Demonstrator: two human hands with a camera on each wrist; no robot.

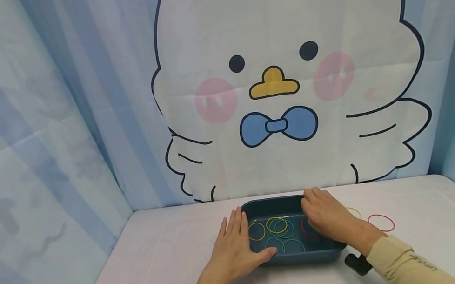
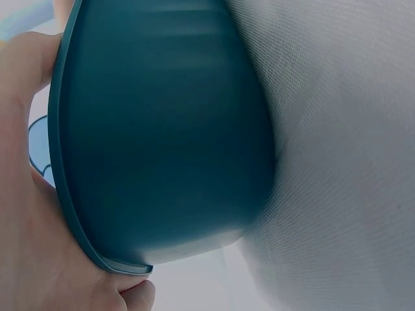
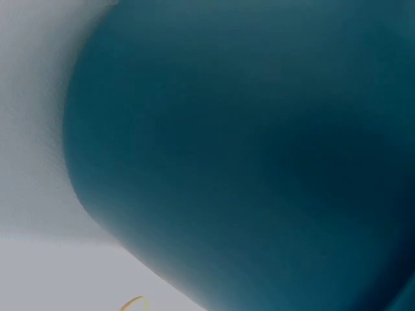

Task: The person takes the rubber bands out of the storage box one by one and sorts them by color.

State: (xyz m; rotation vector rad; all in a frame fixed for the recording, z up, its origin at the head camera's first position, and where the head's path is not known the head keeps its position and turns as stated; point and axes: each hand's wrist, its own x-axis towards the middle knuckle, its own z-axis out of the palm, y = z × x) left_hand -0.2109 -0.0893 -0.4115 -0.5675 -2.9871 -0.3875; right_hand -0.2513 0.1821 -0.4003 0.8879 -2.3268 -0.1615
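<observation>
While the left hand (image 1: 236, 241) braces the blue tray (image 1: 300, 259) at nine o'clock, its fingers lie straight and spread along that end and its thumb reaches over the near rim. At two o'clock, the right hand (image 1: 329, 214) bends its fingers over the far corner; whether they pinch the rim or merely rest there, I cannot tell. The tray sits flat on the table (image 1: 161, 262), directly between both hands. Inside, yellow and green bands (image 1: 280, 232) gather from seven to ten o'clock, and a red band (image 1: 302, 228) lies towards three, partly covered by the right hand. Beyond the tray, also near three, lie another red loop (image 1: 380, 214) and a yellow loop (image 1: 354, 208).

To handle the tray well, I'd press evenly from both ends and keep it level, since thin bands probably slide easily. The right wrist should stay high enough not to drag the yellow loop beside it.
</observation>
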